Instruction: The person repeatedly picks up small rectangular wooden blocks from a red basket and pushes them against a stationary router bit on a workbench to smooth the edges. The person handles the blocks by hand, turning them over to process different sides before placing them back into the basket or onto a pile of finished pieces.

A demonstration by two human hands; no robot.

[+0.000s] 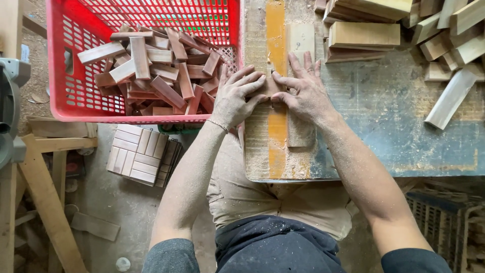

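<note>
A: Found where, the small wooden block (270,87)?

B: Lay flat on the bench (394,116), close to its left edge, across the orange strip (276,30) and beside the pale slat (301,132). Was mostly covered by fingers.

A: Held how?

B: Caught from one end by the left hand (236,97) and from the other by the right hand (304,93). Closed on it with fingertips and pressed it down, fingers spread, no fist made on either side.

A: Judged heavy?

B: Hardly. Looked light, stiff and solid, with no give and nothing fragile about it. Seemed liable to slide, though, given the sawdust over that end of the bench and on both hands.

A: Best taken hold of where?

B: Probably by the two long sides, thumb against fingers. Failing that, pressed from the top with the ends kept free.

A: Noted anything around?

B: Saw a red crate (141,119) just beyond the bench's left edge, filled with reddish blocks (156,71). Saw paler offcuts (364,33) heaped toward the far right corner. Spotted also a flat stack of blocks (141,154) down on the floor, below the crate.
</note>
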